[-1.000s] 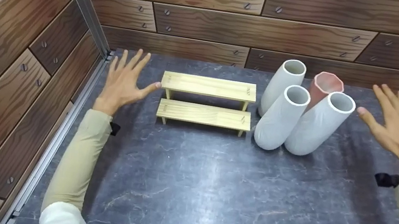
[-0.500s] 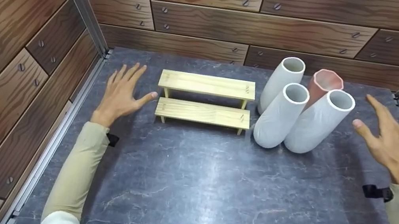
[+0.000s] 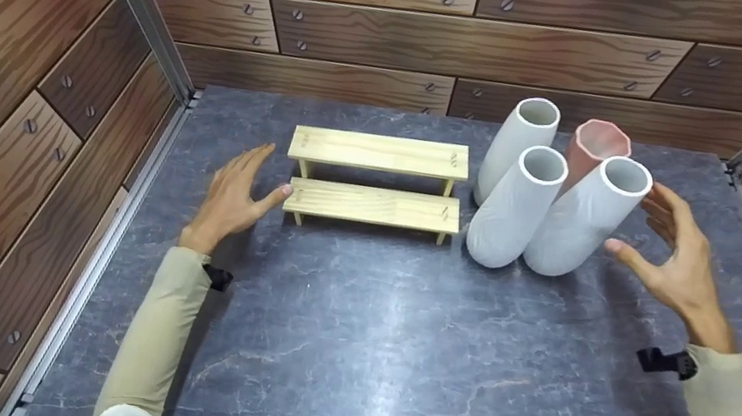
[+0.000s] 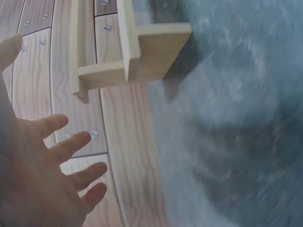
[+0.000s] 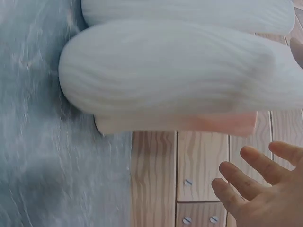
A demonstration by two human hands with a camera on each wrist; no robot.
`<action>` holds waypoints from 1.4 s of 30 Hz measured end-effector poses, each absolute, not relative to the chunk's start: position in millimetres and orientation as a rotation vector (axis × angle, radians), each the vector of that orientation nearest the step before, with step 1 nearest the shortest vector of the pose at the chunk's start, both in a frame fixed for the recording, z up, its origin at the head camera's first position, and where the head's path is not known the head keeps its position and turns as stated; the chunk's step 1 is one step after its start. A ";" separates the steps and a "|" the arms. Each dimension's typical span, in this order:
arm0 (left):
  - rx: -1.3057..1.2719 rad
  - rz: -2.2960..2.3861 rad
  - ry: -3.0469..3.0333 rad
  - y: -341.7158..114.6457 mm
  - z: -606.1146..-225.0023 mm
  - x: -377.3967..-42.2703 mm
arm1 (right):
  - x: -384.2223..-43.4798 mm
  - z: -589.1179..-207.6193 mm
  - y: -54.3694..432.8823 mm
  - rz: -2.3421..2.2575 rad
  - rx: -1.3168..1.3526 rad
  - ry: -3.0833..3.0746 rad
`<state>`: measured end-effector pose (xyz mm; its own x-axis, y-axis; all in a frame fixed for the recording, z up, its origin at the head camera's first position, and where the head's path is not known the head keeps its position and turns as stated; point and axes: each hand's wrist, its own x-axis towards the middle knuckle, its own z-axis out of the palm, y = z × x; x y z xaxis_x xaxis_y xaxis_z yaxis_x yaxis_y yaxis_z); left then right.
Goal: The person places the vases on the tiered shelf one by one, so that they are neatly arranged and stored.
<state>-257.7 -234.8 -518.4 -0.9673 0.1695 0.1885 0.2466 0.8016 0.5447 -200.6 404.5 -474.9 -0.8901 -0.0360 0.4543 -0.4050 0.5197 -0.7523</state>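
A two-tier pale wooden step stand (image 3: 371, 205) rests on the dark table, left of a cluster of vases. My left hand (image 3: 235, 198) is beside its left end, fingers extended, with the thumb tip close to the lower step; contact cannot be told. In the left wrist view the palm (image 4: 35, 170) holds nothing. My right hand (image 3: 679, 260) reaches around the right side of the front right white vase (image 3: 581, 223), thumb and fingers spread. The right wrist view shows its fingers (image 5: 248, 182) apart from that vase, without a grip.
Close beside it stand another white vase (image 3: 512, 212), a rear white vase (image 3: 518, 146) and a pink faceted vase (image 3: 592, 150), partly hidden. Wood-patterned walls (image 3: 362, 32) enclose the marbled dark table (image 3: 386, 344) at the back and sides.
My right hand has moved left and inward to the front right vase. The left hand has come lower and slightly right, nearer the stand. Stand and vases shift only slightly with the view.
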 end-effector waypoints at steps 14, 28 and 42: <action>-0.166 -1.427 -2.690 -217.4 -566.2 -250.6 | -212.9 -505.1 372.0 1.511 0.292 -2.179; -0.048 -1.870 -2.420 -203.8 -584.3 -248.6 | -198.2 -500.2 339.0 1.509 0.184 -2.194; 0.010 -2.017 -2.273 -193.3 -594.3 -252.7 | -194.3 -497.2 334.5 1.453 0.098 -2.199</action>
<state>-252.7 -193.3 -594.3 -0.9947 -0.0728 0.0723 0.0632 0.1210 0.9906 -194.3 334.5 -497.2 -0.8731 0.2077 0.4411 -0.3242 0.4285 -0.8434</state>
